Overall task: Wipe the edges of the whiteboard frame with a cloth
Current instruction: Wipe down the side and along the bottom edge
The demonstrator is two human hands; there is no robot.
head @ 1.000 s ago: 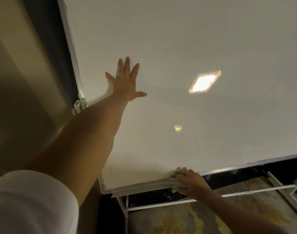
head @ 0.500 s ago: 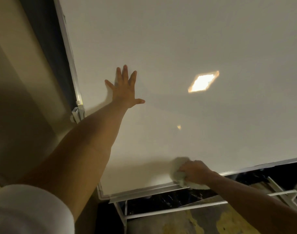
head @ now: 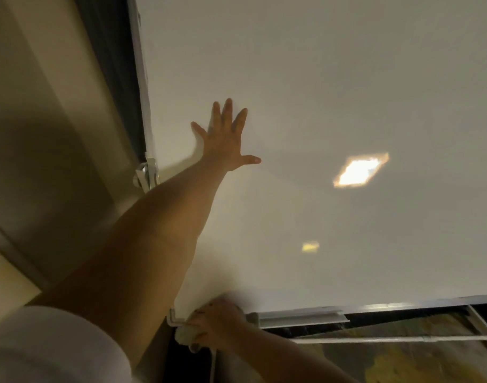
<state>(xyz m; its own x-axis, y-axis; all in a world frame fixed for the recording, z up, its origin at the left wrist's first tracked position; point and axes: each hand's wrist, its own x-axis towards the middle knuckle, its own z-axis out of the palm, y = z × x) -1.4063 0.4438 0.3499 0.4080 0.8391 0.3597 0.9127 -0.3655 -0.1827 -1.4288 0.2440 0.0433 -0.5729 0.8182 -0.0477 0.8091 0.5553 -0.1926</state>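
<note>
Fingers, left: your left hand (head: 225,139) is spread wide and flat, palm pressed on the whiteboard (head: 333,87) face, thumb stuck out to the right, nothing in its grip.
Fingers, right: your right hand (head: 219,324) is curled tight around the cloth (head: 185,335), knuckles up; motion blur hides the individual fingertips.
Cloth: pale and bunched, poking out below and left of your right fist, right at the board's lower-left corner and touching the frame there.
Frame, bottom edge: the bottom rail (head: 300,317) has its long axis running left to right and rises slightly toward the right side of the view; your right hand sits on its left end.
Frame, left edge: the left rail (head: 139,64) runs from the top of the view down toward your left forearm, leaning a little to the right as it descends.
Bracket: a metal bracket (head: 146,174) clamps that left rail, just beside your forearm.
Board face: two bright reflections (head: 358,170) show right of your left hand, the larger above the smaller.
Below the board: a pale stand bar (head: 402,339) runs under the bottom rail, roughly parallel to it.
Sleeve: your white sleeve (head: 51,346) fills the lower-left corner.
</note>
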